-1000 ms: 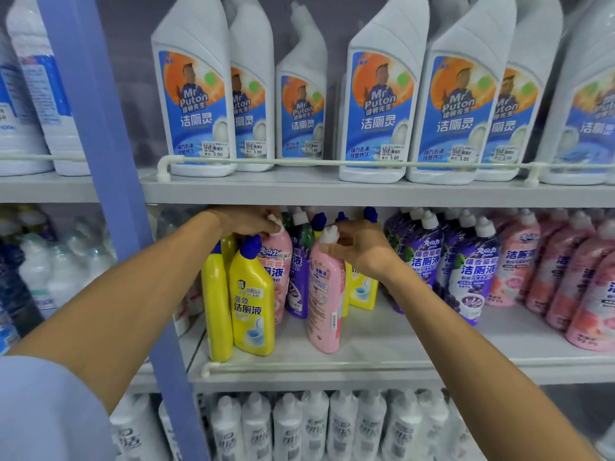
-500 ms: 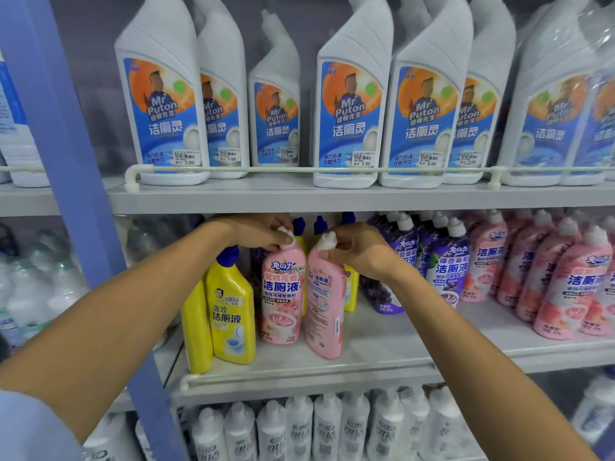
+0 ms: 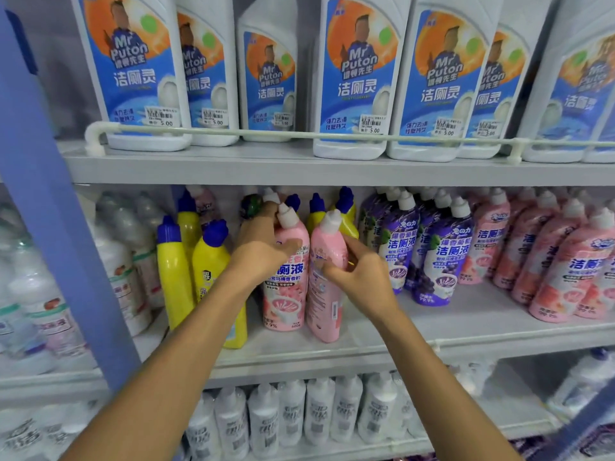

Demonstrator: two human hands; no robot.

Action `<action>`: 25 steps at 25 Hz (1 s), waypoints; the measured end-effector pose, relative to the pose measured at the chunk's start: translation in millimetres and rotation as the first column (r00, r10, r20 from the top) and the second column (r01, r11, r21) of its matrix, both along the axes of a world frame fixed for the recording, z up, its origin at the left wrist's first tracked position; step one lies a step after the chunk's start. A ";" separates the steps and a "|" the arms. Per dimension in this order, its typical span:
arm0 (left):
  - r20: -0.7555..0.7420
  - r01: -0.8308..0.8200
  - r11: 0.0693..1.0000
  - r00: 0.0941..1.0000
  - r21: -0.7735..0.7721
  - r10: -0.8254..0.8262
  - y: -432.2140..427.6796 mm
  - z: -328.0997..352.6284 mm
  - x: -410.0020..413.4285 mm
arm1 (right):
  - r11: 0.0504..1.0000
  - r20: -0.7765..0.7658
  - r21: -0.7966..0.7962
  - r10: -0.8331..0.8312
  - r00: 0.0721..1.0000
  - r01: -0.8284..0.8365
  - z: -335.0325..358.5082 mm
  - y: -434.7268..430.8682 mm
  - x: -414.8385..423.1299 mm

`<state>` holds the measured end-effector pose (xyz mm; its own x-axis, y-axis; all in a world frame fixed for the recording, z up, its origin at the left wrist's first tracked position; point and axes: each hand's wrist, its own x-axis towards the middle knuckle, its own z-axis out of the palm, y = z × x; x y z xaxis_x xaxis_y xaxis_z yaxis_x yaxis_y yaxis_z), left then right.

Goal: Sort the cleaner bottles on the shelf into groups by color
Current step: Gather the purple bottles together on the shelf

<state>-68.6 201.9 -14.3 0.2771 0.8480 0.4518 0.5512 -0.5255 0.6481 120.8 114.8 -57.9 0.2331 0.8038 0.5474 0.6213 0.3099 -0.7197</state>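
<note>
Both hands on pink! The left grip (image 3: 263, 251) curls round the shoulder of the left pink bottle (image 3: 288, 304), thumb across its label. The right grip (image 3: 361, 277) pinches the waist of the right pink bottle (image 3: 324, 307). The pair stands touching near the front of the shelf (image 3: 482, 331), long axes vertical, white caps up, the right one leaning a touch and showing its back label. Here's the key: the pink group (image 3: 565, 271) lies off to the right, beyond the purple bottles (image 3: 442, 257), with yellow bottles (image 3: 209, 261) on the left. The right grip is nearer, so I'd expect a lift and rightward carry, bottles upright.
</note>
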 end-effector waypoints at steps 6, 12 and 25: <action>0.057 -0.010 1.000 0.998 -0.013 0.010 -9.9 -28.6 3.1 | 0.998 -0.064 0.017 -0.055 0.996 0.056 -27.9 -4.4 -8.4; 0.136 0.030 1.000 0.990 -0.004 -0.029 -15.0 -36.6 4.4 | 0.994 0.026 -0.093 0.060 0.998 -0.058 -22.5 -5.5 16.6; 0.466 0.251 0.960 0.869 -0.126 -0.167 -67.5 -43.7 143.3 | 0.870 -0.189 -0.245 0.390 0.901 -0.428 -5.1 -48.0 189.6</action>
<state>74.7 134.4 -57.9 0.2612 0.8699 0.4183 0.0705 -0.4494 0.8905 310.4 66.8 -63.0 -0.0959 0.9553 0.2798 0.3775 0.2950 -0.8778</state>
